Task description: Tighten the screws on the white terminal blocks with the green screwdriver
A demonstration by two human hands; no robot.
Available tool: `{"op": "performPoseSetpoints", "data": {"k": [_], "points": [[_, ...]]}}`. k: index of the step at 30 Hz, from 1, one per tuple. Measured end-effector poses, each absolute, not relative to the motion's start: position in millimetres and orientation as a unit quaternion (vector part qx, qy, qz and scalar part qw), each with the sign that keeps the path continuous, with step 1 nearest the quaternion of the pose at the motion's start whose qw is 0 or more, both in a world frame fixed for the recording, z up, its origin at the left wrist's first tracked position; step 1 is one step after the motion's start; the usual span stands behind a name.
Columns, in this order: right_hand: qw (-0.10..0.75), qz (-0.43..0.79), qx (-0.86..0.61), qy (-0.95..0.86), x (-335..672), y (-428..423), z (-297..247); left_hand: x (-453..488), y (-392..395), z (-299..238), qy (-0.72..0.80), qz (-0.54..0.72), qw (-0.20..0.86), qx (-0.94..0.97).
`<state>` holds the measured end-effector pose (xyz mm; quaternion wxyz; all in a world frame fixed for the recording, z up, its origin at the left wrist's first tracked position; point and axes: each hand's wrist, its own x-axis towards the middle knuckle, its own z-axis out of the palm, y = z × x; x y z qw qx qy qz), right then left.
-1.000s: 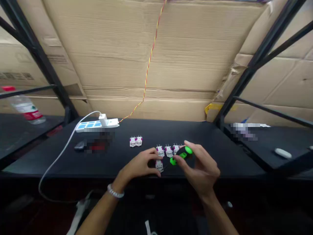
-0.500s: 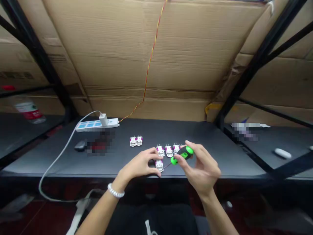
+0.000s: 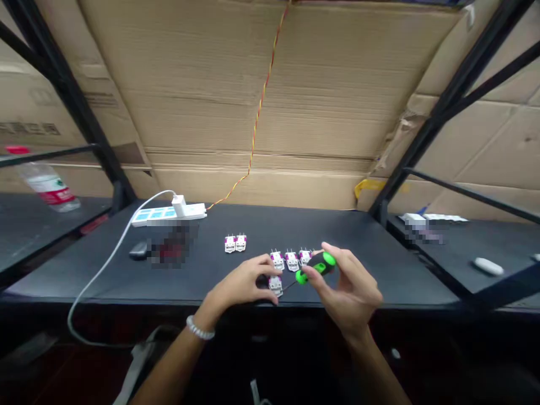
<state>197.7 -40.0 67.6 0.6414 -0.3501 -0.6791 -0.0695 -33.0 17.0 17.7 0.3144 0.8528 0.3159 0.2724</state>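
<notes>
My right hand (image 3: 348, 287) is shut on a screwdriver with a black and green handle (image 3: 319, 267). Its thin metal shaft slants down and left towards a small white terminal module (image 3: 275, 286) lying on the black table (image 3: 101, 275). My left hand (image 3: 240, 283), with a beaded bracelet (image 3: 200, 328) on its wrist, clasps that module between fingers and thumb. Close behind the hands stand several similar modules (image 3: 291, 261) in a row, with magenta parts and metal pins. A pair of the same modules (image 3: 235, 243) sits further left.
A white power strip (image 3: 169, 215) with a plugged-in charger sits at the table's back, its white cable looping off the front edge. A dark computer mouse (image 3: 139, 250) and a blurred object (image 3: 172, 247) lie nearby. Black shelf uprights and cardboard surround the table.
The screwdriver has turned in my right hand, and its shaft now shows pointing towards the module. My left hand has barely moved, and the view has shifted slightly.
</notes>
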Motion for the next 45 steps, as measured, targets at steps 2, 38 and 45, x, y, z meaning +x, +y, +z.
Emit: {"op": "performPoseSetpoints", "data": {"k": [2,38,45], "points": [[0.641,-0.068,-0.351,-0.679,198,-40,67,-33,17,18,0.315,0.272,0.314,0.853],[0.598,0.077,-0.389,-0.697,185,-50,63,-32,16,17,0.305,0.277,0.295,0.862],[0.559,0.102,-0.381,-0.729,188,-51,77,-31,16,16,0.312,0.275,0.299,0.859]]}}
